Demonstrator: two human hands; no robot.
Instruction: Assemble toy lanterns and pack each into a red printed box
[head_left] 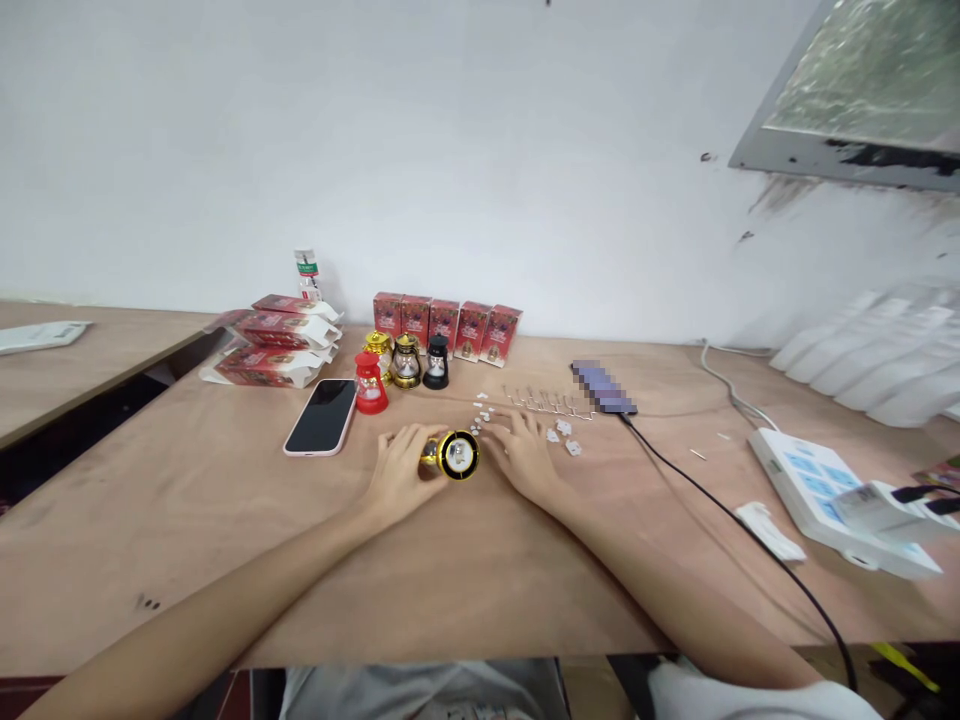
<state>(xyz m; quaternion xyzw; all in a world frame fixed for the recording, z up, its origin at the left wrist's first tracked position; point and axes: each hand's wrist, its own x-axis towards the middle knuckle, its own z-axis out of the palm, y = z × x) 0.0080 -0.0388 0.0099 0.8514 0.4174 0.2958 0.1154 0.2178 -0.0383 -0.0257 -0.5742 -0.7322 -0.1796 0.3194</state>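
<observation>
My left hand (401,468) is closed around a small gold lantern (458,455), tipped on its side so that its round black-rimmed base faces me. Something pale shows inside that base. My right hand (525,455) rests just to the right of it with fingers spread, its tips by a scatter of tiny white pieces (482,412). More small white parts (564,437) lie beyond its knuckles. Behind the hands stand a red lantern (370,384), a black lantern (436,364) and a bronze-coloured lantern (406,362), with a bright gold lantern (379,350) partly hidden.
Several red boxes (444,325) stand near the wall, and flattened-looking red cartons (277,340) are piled at left. A phone (322,418) lies left of my hands. Thin pale pieces (547,402) form a row near a cabled phone (604,386). A power strip (817,490) sits right.
</observation>
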